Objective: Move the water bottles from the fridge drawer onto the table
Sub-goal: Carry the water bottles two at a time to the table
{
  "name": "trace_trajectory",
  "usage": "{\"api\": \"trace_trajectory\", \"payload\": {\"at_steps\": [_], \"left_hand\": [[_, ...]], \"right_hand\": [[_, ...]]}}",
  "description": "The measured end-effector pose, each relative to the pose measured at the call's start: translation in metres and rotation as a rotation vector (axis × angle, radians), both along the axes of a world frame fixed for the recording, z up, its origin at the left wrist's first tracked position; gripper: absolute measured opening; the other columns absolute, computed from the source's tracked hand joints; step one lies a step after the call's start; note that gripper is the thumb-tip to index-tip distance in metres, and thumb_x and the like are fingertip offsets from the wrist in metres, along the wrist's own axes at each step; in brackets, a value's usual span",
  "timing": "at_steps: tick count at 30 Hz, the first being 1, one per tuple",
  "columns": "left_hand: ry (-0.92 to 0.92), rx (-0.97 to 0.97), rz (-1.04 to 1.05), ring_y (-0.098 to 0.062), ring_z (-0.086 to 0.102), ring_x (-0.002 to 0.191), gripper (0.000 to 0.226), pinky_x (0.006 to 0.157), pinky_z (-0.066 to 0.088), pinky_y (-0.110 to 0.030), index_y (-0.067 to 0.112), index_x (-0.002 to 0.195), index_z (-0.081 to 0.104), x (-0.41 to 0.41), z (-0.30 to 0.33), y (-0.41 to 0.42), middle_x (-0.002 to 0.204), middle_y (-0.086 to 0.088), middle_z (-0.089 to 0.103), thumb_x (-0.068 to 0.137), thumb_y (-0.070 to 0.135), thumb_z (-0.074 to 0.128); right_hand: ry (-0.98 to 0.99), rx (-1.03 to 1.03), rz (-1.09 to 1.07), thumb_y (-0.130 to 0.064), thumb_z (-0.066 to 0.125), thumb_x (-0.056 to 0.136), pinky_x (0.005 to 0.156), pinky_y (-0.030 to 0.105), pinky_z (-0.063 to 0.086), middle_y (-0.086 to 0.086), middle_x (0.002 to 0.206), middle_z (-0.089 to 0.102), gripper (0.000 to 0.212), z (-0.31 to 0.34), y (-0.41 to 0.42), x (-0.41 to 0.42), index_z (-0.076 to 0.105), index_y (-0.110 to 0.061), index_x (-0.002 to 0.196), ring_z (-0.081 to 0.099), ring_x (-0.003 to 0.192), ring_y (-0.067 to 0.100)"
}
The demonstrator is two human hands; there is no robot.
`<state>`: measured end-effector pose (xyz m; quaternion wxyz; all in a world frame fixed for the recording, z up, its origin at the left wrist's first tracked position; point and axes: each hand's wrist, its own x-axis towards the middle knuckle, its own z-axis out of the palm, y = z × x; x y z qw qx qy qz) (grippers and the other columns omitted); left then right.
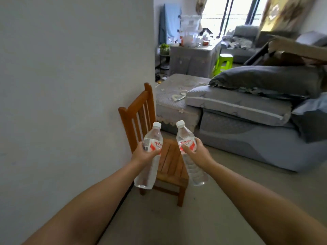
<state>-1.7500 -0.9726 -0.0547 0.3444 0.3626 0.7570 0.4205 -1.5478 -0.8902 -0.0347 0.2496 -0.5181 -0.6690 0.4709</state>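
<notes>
Left hand (144,154) curled around the label band of the left bottle (149,156), held in the air above a wooden chair (169,161) near the wall; red Chinese characters and a barcode on its label, white cap tilted up and far. Right hand (195,152) clenched likewise around the right bottle (190,154), red-and-white label not clearly legible, cap leaning up and left, long axis near vertical. Farther right, a grey sofa (247,131).

One head-worn view — looking forward and down past both outstretched arms, near the wooden chair (159,149) — toward a far window (228,13).
</notes>
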Motion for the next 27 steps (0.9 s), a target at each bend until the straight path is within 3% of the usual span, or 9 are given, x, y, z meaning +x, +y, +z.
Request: {"api": "trace_trajectory", "payload": {"at_steps": [2, 5, 15, 20, 24, 27], "left_hand": [[-0.004, 0.012, -0.118, -0.012, 0.059, 0.094, 0.059, 0.076, 0.050, -0.029, 0.024, 0.124, 0.043, 0.004, 0.002, 0.036, 0.113, 0.003, 0.058, 0.078, 0.047, 0.071], [-0.016, -0.004, -0.232, -0.018, 0.061, 0.099, 0.062, 0.086, 0.052, -0.039, 0.024, 0.124, 0.044, 0.016, 0.006, 0.083, 0.110, 0.001, 0.060, 0.075, 0.050, 0.072], [-0.007, -0.078, -0.609, -0.014, 0.063, 0.090, 0.053, 0.074, 0.053, -0.030, 0.020, 0.114, 0.047, 0.121, -0.003, 0.203, 0.102, 0.001, 0.063, 0.076, 0.042, 0.076], [0.035, -0.130, -0.796, -0.014, 0.061, 0.088, 0.051, 0.068, 0.048, -0.026, 0.019, 0.113, 0.045, 0.216, -0.018, 0.253, 0.102, 0.001, 0.061, 0.077, 0.039, 0.076], [0.070, -0.126, -0.902, -0.018, 0.062, 0.093, 0.061, 0.083, 0.053, -0.035, 0.018, 0.117, 0.047, 0.309, -0.023, 0.296, 0.104, 0.000, 0.063, 0.071, 0.046, 0.078], [0.075, -0.109, -0.992, -0.017, 0.061, 0.093, 0.066, 0.079, 0.050, -0.031, 0.014, 0.121, 0.048, 0.385, -0.018, 0.324, 0.103, 0.001, 0.062, 0.071, 0.046, 0.078]], "right_hand": [[0.020, 0.011, -0.092, -0.043, 0.065, 0.087, 0.074, 0.032, 0.057, -0.001, 0.114, 0.063, 0.062, 0.001, 0.018, 0.014, 0.039, -0.021, 0.138, 0.064, 0.089, 0.011], [0.051, 0.010, -0.218, -0.039, 0.064, 0.089, 0.059, 0.018, 0.044, -0.005, 0.107, 0.059, 0.058, 0.004, 0.041, 0.034, 0.039, -0.019, 0.137, 0.058, 0.081, 0.003], [0.118, -0.011, -0.668, -0.027, 0.071, 0.085, 0.069, 0.016, 0.046, 0.003, 0.107, 0.062, 0.044, -0.022, 0.069, 0.130, 0.051, -0.010, 0.120, 0.061, 0.092, 0.015], [0.036, -0.020, -0.835, -0.037, 0.070, 0.084, 0.078, 0.028, 0.047, 0.002, 0.101, 0.066, 0.042, -0.038, 0.076, 0.213, 0.055, -0.015, 0.116, 0.064, 0.093, 0.020], [0.034, -0.009, -0.925, -0.031, 0.069, 0.087, 0.066, 0.014, 0.045, 0.001, 0.096, 0.063, 0.038, -0.038, 0.094, 0.295, 0.053, -0.013, 0.116, 0.062, 0.088, 0.018], [0.004, -0.017, -0.992, -0.030, 0.067, 0.088, 0.061, 0.007, 0.042, 0.004, 0.099, 0.063, 0.038, -0.030, 0.109, 0.362, 0.053, -0.010, 0.117, 0.060, 0.088, 0.017]]}}
